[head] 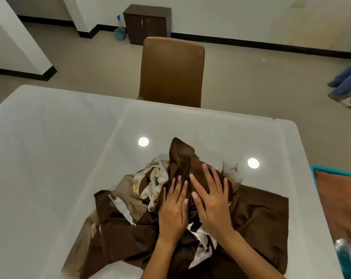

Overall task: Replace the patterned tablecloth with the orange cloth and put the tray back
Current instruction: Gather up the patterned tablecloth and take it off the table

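- I have the patterned tablecloth (190, 218) gathered off the white table (50, 148) into a crumpled brown-and-cream heap at the lower centre of the frame; most of the tabletop around it lies bare
- My left hand (173, 210) lies flat on top of the heap, fingers straight and close together, pressing down and gripping nothing
- My right hand (211, 200) lies just beside it, touching it, fingers straight and spread wide over the dark fabric, also pressing only
- I judge the first step as nearly done: the old cloth is bunched up but not yet off the table
- The orange cloth (339, 202) sits at the right edge of the frame inside a teal rim (314, 178), not yet spread; I cannot tell whether that rim is the tray
- Left to do, as I read it: carry the heap away, lay the orange cloth, put the tray back
- The heap has no clear long axis; its base runs broadly left to right across the lower frame, and one dark peak points toward the top of the frame, at the brown chair (171, 71)
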A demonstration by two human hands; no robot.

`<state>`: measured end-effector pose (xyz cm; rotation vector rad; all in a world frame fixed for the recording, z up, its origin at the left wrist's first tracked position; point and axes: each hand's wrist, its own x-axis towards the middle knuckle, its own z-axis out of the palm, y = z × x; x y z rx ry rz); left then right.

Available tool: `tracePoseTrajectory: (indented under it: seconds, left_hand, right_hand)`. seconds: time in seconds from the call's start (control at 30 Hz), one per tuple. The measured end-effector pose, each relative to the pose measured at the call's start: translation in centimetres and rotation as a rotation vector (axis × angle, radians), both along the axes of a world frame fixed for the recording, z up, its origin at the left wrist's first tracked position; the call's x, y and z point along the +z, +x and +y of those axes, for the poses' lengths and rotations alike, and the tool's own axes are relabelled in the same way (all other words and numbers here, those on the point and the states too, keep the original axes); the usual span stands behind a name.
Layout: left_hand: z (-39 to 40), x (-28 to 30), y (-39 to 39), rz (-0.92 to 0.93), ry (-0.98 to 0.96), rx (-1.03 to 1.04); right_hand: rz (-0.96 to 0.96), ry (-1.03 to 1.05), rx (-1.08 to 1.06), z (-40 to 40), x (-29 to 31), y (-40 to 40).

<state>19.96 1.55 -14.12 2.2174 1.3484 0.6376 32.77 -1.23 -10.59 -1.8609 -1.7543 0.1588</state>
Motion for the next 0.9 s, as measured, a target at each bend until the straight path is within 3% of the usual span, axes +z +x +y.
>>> tracePoseTrajectory:
  seconds: [0.13, 0.3, 0.47, 0.63, 0.77, 0.9]
  left_hand:
    - [-0.3, -0.2, -0.2, -0.084, -0.011, 0.045]
    - [-0.4, 1.2, 0.6, 0.043, 0.081, -0.026]
    - [-0.2, 1.7, 1.9, 0.052, 0.065, -0.023]
    - [0.4, -0.2, 1.2, 0.083, -0.029, 0.046]
    - [0.6, -0.7, 1.5, 0.229, 0.023, 0.054]
    - [0.5, -1.2, 1.3, 0.321, 0.045, 0.032]
  right_hand:
    - [-0.143, -0.221, -0.004, 2.2, -4.1, -0.2]
    - [-0.264, -0.253, 0.047, 2.6, -5.8, 0.7]
    - [-0.247, -0.268, 0.067, 2.5, -5.6, 0.6]
    - [-0.046, -0.217, 0.135, 0.4, -4.8, 2.9]
    - [-0.128, -0.172, -0.017, -5.9, -4.5, 6.0]
    - [-0.144, -0.344, -0.236, -11.4, -6.1, 8.4]
